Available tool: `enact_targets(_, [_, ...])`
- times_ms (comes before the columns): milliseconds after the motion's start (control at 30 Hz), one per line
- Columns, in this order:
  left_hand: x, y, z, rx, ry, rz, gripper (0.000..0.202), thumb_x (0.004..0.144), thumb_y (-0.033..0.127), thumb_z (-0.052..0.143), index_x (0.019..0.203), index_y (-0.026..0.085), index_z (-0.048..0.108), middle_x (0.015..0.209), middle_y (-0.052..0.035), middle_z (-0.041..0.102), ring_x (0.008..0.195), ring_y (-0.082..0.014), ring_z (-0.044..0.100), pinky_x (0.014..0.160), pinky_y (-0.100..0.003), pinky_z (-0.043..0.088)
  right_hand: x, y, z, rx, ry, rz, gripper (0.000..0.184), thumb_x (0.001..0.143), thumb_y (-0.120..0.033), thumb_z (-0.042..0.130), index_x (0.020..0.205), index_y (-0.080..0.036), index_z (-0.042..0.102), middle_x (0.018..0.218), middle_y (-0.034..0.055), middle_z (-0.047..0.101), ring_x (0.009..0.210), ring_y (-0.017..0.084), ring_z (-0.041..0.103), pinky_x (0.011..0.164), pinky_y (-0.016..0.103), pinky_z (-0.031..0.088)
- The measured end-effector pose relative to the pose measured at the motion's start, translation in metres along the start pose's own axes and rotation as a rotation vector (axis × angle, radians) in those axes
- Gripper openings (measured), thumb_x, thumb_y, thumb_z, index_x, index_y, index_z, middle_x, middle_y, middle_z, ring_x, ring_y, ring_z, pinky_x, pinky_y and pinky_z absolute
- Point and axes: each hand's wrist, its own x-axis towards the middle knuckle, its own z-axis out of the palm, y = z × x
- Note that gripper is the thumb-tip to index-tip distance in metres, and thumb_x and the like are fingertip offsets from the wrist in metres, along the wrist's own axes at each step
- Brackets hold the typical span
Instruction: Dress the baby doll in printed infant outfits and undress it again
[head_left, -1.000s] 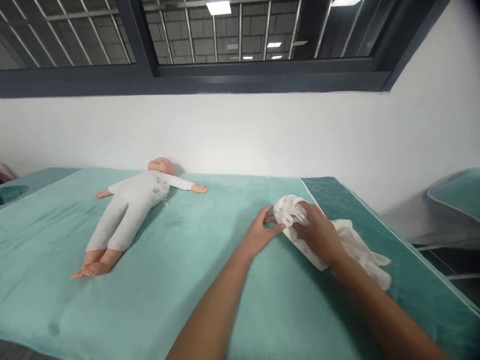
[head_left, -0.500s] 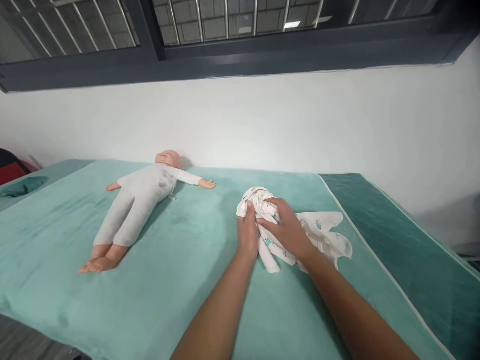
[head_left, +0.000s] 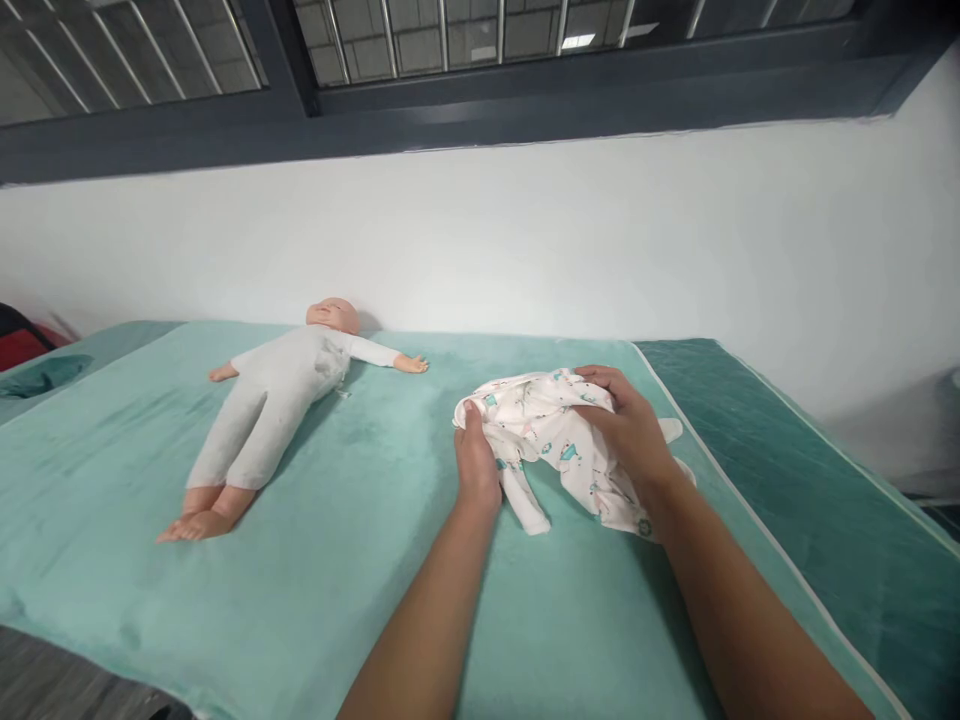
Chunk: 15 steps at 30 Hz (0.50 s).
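Observation:
A white baby garment (head_left: 570, 450) with small teal prints is stretched between my two hands, just over the green bed cover. My left hand (head_left: 478, 460) grips its left end, thumb on top of the bunched cloth. Farther right, my right hand (head_left: 626, 415) is closed on the upper part of the fabric, its fingertips partly hidden by the folds. One narrow sleeve or leg hangs down beside my left hand. To the left lies a baby doll (head_left: 281, 385) on its back, in a white cloth body, with arms spread and feet toward me.
The green cover (head_left: 360, 600) spreads over the bed, with a darker green strip (head_left: 757, 430) on the right. Behind it rises a white wall (head_left: 480, 250) below a barred window (head_left: 450, 40). A red and black item (head_left: 19, 345) sits at the far left edge.
My right hand has moved right and drawn the bunched garment out wider. My left hand has shifted slightly left, still holding its end. The doll lies as before.

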Motion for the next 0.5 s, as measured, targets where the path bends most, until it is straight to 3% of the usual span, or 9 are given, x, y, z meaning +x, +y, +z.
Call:
enact_targets(67, [0.003,0.002,-0.002,-0.055,-0.006,0.006,0.051,0.083,0.060,0.058,0.103,0.014,0.067,0.108,-0.0108,0.071,0.100,-0.0236,0.068,0.087,-0.033,0.053,0.001,-0.001,-0.010,0.143,-0.027,0.096,0.024,0.071,-0.031,0.071,0.090,-0.021,0.061,0.120,0.0056,0.062,0.110,0.024,0.058,0.097,0.040,0.044])
enact_targets(167, [0.008,0.006,-0.007,-0.137,-0.003,-0.007,0.048,0.086,0.058,0.055,0.103,0.015,0.068,0.111,-0.0101,0.071,0.104,-0.0234,0.067,0.087,-0.032,0.054,0.005,-0.001,-0.022,0.364,0.131,0.214,0.030,0.074,-0.034,0.065,0.100,-0.021,0.060,0.107,0.0056,0.066,0.093,0.023,0.063,0.082,0.037,0.050])
enact_targets(233, [0.011,0.009,-0.010,-0.168,0.018,-0.042,0.047,0.086,0.058,0.055,0.104,0.016,0.068,0.112,-0.0091,0.071,0.103,-0.0228,0.068,0.086,-0.032,0.055,0.009,0.000,-0.031,0.487,0.210,0.223,0.030,0.080,-0.039,0.057,0.105,-0.022,0.060,0.105,0.0065,0.067,0.094,0.024,0.063,0.080,0.037,0.051])
enact_targets(300, [0.013,0.010,-0.011,-0.189,0.018,-0.104,0.049,0.086,0.059,0.055,0.108,0.017,0.067,0.111,-0.0084,0.071,0.099,-0.0228,0.069,0.084,-0.033,0.056,0.012,0.004,-0.041,0.575,0.210,0.211,0.032,0.086,-0.046,0.049,0.106,-0.025,0.061,0.110,0.0074,0.065,0.103,0.024,0.061,0.085,0.036,0.050])
enact_targets(433, [0.009,0.010,-0.007,-0.183,-0.200,-0.270,0.057,0.081,0.062,0.058,0.110,0.013,0.068,0.100,-0.0115,0.073,0.094,-0.0264,0.070,0.084,-0.037,0.057,0.013,0.010,-0.051,0.617,0.158,0.321,0.044,0.089,-0.060,0.041,0.118,-0.032,0.057,0.126,0.0075,0.060,0.122,0.027,0.054,0.095,0.042,0.048])
enact_targets(500, [0.002,0.008,-0.004,-0.090,-0.339,-0.260,0.056,0.078,0.057,0.065,0.110,0.011,0.068,0.100,-0.0141,0.073,0.095,-0.0279,0.070,0.086,-0.038,0.055,0.011,0.006,-0.044,0.597,0.164,0.361,0.050,0.087,-0.062,0.041,0.126,-0.033,0.052,0.132,0.0076,0.056,0.130,0.027,0.048,0.100,0.046,0.045])
